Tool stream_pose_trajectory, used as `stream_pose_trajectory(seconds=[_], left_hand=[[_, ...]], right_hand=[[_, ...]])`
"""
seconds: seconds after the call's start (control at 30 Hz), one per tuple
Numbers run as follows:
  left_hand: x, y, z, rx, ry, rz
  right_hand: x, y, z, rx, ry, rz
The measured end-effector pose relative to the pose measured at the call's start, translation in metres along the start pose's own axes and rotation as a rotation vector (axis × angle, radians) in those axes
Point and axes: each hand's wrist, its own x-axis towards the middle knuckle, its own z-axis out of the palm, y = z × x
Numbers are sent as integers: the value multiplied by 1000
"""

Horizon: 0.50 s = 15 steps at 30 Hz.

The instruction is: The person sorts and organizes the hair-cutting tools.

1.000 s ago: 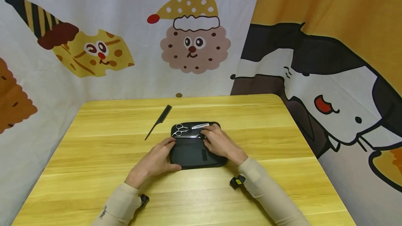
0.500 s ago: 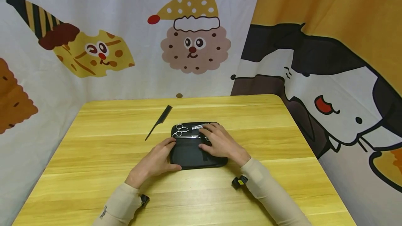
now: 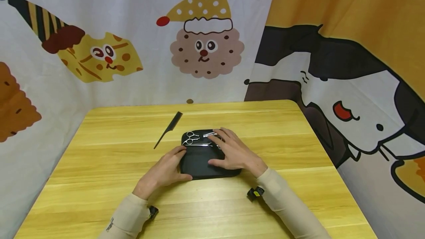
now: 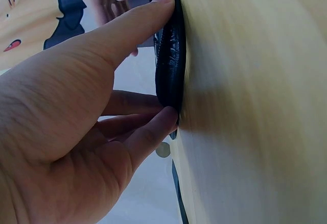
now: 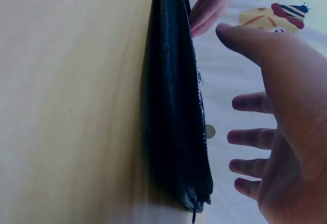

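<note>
A black zip case [image 3: 199, 163] lies unfolded on the table. In its far half sit silver scissors, with finger rings [image 3: 190, 134] at the left and a long thin blade [image 3: 202, 144] along the fold. My left hand [image 3: 162, 170] holds the case's left side, its thumb at the near edge and its fingertips against the left edge. Over the right part hovers my right hand [image 3: 234, 154], fingers spread and holding nothing; the right wrist view shows this hand [image 5: 301, 117] apart from the case [image 5: 176, 91]. It hides part of the scissors in the head view.
A black tail comb [image 3: 172, 123] lies on the wooden table [image 3: 116, 150], beyond the case to the left. Curtains with cartoon prints [image 3: 207, 52] hang behind the table and along its sides. A small black device is on each wrist.
My right hand has come away from the scissors in the far half and lifted, its fingers spreading and thumb drawing toward the near side. The left hand has kept its place.
</note>
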Motion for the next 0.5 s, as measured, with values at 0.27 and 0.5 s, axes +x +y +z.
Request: stream_pose_trajectory(seconds=[0.27, 0.5], left_hand=[[0, -1, 1, 2, 8, 7], [0, 0, 0, 2, 13, 11]], right_hand=[[-11, 3, -4, 8, -16, 4], [-25, 11, -6, 24, -26, 11]])
